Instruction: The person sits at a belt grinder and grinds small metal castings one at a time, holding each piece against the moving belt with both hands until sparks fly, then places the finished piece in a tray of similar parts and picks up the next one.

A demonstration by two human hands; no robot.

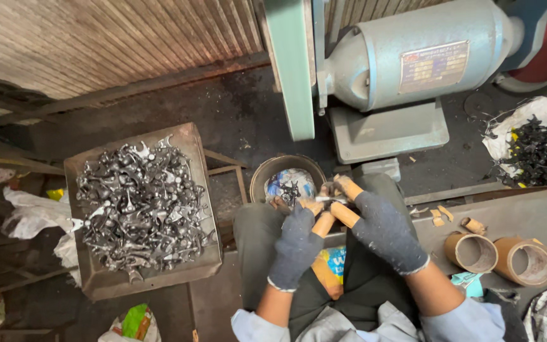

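Small metal piece (325,198), pale and thin, pinched between both hands just above the lap, close to the rim of the round bowl (286,171). Long axis lying roughly crosswise, left to right, bridging the two sets of fingertips; exact shape too small to tell. Left hand (297,244) in a dark knit glove with orange-wrapped fingertips, curled shut around the near end of the metal piece from below. Right hand (384,228), gloved and wrapped the same way, clamped on the far end from the right and slightly above, fingers pointing up-left. Both equally close, touching the part; neither free.

Beyond the hands: bowl holding a few dark bits over a coloured lining. Further left, a square metal tray (199,190) heaped with shiny cast parts. Ahead, a grey-blue bench grinder motor (413,57) on its base, green upright (289,69) beside it. To the right, a pile of black parts (542,152) on white sheeting, and two cardboard tubes (473,252) lying on the surface (508,212).
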